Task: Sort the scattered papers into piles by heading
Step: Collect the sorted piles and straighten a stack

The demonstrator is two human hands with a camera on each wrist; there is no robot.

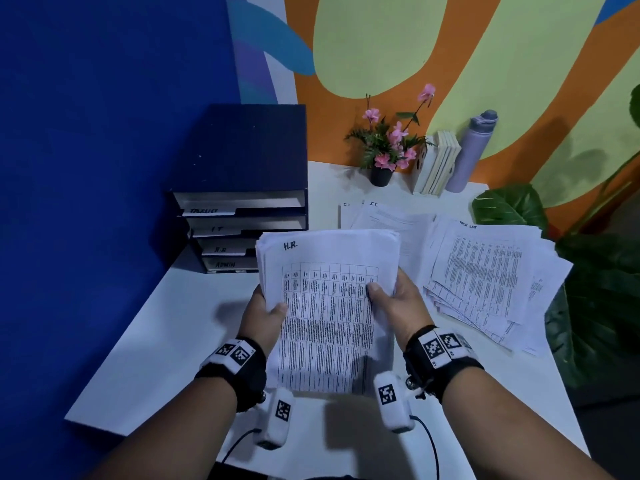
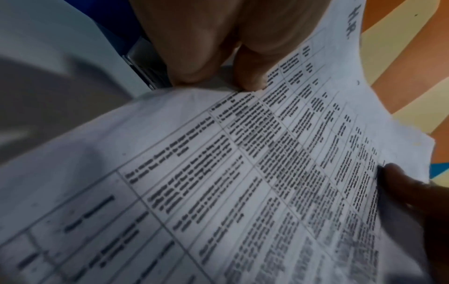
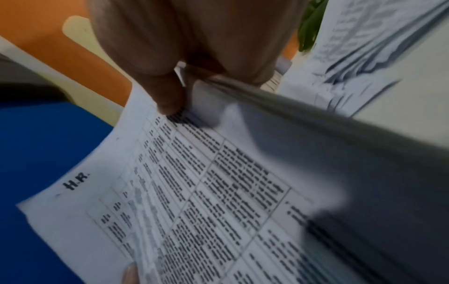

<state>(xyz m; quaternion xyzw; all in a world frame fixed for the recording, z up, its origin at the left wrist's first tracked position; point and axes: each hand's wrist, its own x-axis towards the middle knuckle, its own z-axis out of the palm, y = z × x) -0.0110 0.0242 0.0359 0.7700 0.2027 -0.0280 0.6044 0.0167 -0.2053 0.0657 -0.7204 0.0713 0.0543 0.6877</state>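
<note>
Left hand [image 1: 265, 315]: grips the left edge of the H.R. stack [image 1: 329, 306], thumb curled over the top sheet, fingers hidden behind.
Right hand [image 1: 398, 301]: grips the right edge the same way, thumb on the printed table.
H.R. stack: held up off the bench [image 1: 166, 341], heading at its top left; the far edges look uneven.
Step in hand: likely squaring this pile; loosen both grips a little and tap the lower edge on the bench so the sheets align, keeping thumbs clear of the heading.
Task list pile [image 1: 485, 282]: fanned loosely on the bench to the right.
I.T. sheets [image 1: 388, 216]: lie flat behind the stack.
Tray rack [image 1: 239, 216]: at far left, slots labelled; the H.R. slot seems the likely destination.
</note>
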